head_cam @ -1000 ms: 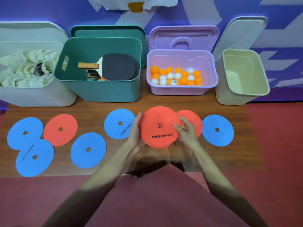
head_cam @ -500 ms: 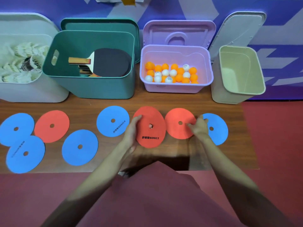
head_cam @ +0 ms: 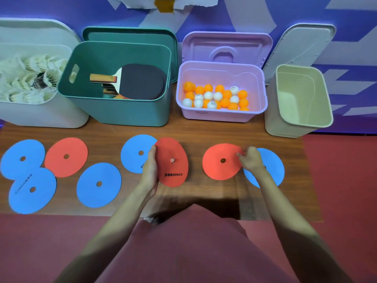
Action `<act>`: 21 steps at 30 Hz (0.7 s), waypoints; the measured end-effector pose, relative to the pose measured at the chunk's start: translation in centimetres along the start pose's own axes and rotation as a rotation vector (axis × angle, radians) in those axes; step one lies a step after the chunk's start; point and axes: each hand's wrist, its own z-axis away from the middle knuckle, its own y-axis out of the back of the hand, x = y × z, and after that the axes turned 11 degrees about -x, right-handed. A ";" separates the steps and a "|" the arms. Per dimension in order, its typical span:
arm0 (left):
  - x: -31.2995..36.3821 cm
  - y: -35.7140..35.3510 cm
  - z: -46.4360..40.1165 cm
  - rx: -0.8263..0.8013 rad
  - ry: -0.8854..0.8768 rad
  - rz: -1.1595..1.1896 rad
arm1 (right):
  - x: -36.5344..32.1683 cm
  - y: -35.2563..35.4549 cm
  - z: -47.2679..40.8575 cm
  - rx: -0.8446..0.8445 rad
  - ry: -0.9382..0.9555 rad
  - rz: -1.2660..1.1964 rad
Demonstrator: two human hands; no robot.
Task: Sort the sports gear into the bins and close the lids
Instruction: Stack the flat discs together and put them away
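While lids stand open, balls [head_cam: 216, 97] in purple bin [head_cam: 222, 116]

The table [head_cam: 204, 131] showed a wood-grain, low-sheen surface. The green bin [head_cam: 122, 111] and purple bin [head_cam: 220, 116] appeared as smooth moulded plastic. The red disc [head_cam: 175, 172] and blue discs [head_cam: 99, 184] looked flat, thin and matt.

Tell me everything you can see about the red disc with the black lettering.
The red disc with the black lettering is a thin, flat, flexible-looking round marker with a small centre hole, through which a fingertip shows. The print reads SONICE after some characters. The left hand grips its left edge, holding it tilted above the wooden table, where it overlaps the view of a blue disc.
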 end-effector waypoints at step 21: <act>-0.3 -5.2 -1.6 -0.263 0.318 0.027 | -3.2 -1.9 6.3 -0.078 0.305 -0.676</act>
